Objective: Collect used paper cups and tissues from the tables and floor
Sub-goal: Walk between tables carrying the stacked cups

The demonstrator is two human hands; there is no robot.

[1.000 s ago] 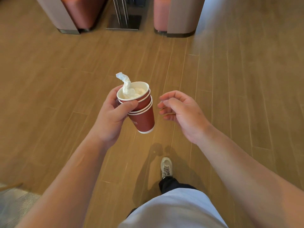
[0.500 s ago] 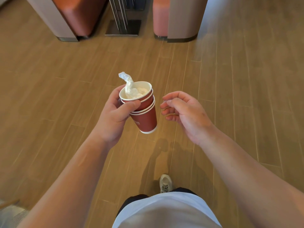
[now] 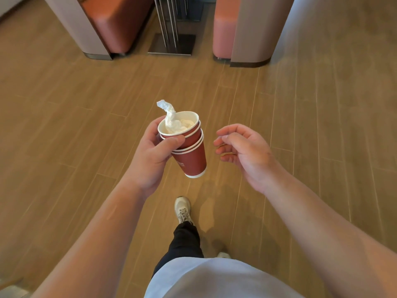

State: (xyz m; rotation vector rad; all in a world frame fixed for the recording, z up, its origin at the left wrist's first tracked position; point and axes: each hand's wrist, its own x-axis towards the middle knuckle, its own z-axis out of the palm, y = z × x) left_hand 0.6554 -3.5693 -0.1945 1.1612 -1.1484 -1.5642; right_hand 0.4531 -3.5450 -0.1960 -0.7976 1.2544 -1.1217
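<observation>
Stacked red paper cups (image 3: 189,153) stuffed with tissue (image 3: 171,119) are sitting clamped in the left hand (image 3: 150,155), while the right hand (image 3: 242,151) is hovering loosely curled and empty just right of them.

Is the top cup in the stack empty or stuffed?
Stuffed. The top cup of the nested red stack, held by the left hand, holds crumpled white tissue, one twisted end poking above its rim.

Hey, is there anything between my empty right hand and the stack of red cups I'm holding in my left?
Nothing visible. The right hand hangs open beside the cup stack, with only bare floor showing through the gap. The left hand grips the stack's far side.
</observation>
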